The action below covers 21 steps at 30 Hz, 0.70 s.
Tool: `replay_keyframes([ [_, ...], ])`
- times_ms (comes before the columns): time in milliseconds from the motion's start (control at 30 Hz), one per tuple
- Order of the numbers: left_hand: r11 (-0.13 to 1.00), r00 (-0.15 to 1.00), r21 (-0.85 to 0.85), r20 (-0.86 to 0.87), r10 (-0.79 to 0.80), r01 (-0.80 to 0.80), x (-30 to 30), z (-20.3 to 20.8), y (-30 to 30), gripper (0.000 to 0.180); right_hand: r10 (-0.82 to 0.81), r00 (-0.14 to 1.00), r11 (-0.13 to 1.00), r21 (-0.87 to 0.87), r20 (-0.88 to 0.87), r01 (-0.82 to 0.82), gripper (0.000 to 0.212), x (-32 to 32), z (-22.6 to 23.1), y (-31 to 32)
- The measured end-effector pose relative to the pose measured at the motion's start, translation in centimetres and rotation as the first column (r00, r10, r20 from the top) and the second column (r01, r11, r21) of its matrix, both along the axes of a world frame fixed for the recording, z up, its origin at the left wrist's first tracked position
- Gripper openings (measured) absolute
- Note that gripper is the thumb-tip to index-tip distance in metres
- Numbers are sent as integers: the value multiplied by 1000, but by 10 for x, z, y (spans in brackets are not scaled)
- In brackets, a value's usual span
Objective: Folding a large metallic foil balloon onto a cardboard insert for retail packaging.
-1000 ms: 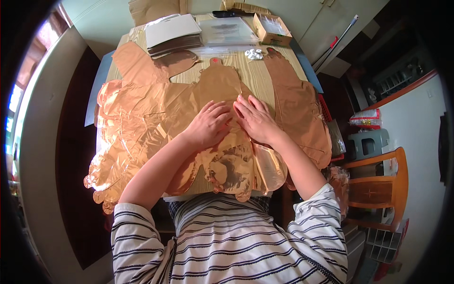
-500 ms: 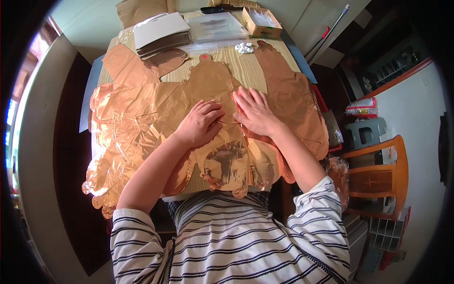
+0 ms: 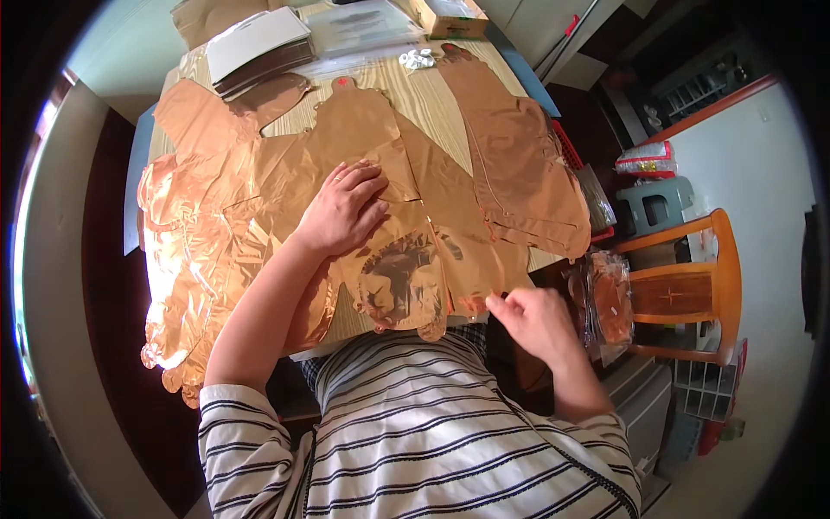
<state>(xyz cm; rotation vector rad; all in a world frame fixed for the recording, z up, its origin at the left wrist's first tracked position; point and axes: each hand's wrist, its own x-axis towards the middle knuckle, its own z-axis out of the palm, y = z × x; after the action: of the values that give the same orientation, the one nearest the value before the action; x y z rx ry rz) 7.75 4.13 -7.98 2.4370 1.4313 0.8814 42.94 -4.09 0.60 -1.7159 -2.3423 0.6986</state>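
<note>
Noted first, a wood-grain desk, largely covered with copper-coloured foil; beyond its right edge, a wooden chair; on the desk, a crumpled, glossy left foil sheet, meeting or overlapping a centre foil sheet, cannot tell which; the latter directly before the torso, long axis running from far side to near edge with a slight lean; to its right, past a strip of bare wood, a right foil sheet; at the far end, a stack of boards, with clear plastic sheets just beside and an open box further right; left hand palm down on the middle of the centre foil sheet, fingers extended, close together; right hand at that sheet's near right corner, thumb and forefinger drawn together, other fingers curled; apparently pinching the edge, but cannot tell for certain; governing relation: corner just left of the right hand's fingertips, well apart from the left hand; smallest, a cluster of white pieces between the far ends of centre and right sheets.
</note>
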Motion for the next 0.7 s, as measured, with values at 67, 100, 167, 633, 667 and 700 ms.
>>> replay_keyframes([
  [67, 1000, 999, -16, -37, -2, 1, -1, 1, -1, 58, -104, 988, 988, -124, -116, 90, 45, 10, -29, -18],
  [100, 999, 998, -24, -50, -24, 23, 0, 4, -1, 62, -270, 945, 904, -384, -182, 185, 44, 20, -57, -21],
  [167, 997, 995, -43, -74, -61, 58, 0, 10, -1, 71, -504, 742, 817, -523, -443, 243, 44, 10, -70, -29],
  [633, 997, 998, -59, -27, -56, 55, -1, 5, 0, 65, 579, 734, 767, 545, -356, -340, 13, -68, -52, -9],
  [667, 997, 998, -60, -26, -51, 49, -1, 5, 0, 64, 578, 709, 781, 526, -404, -337, 13, -62, -53, -4],
  [700, 997, 998, -58, -22, -53, 52, -1, 4, 0, 64, 575, 683, 795, 506, -451, -335, 13, -56, -53, 2],
])
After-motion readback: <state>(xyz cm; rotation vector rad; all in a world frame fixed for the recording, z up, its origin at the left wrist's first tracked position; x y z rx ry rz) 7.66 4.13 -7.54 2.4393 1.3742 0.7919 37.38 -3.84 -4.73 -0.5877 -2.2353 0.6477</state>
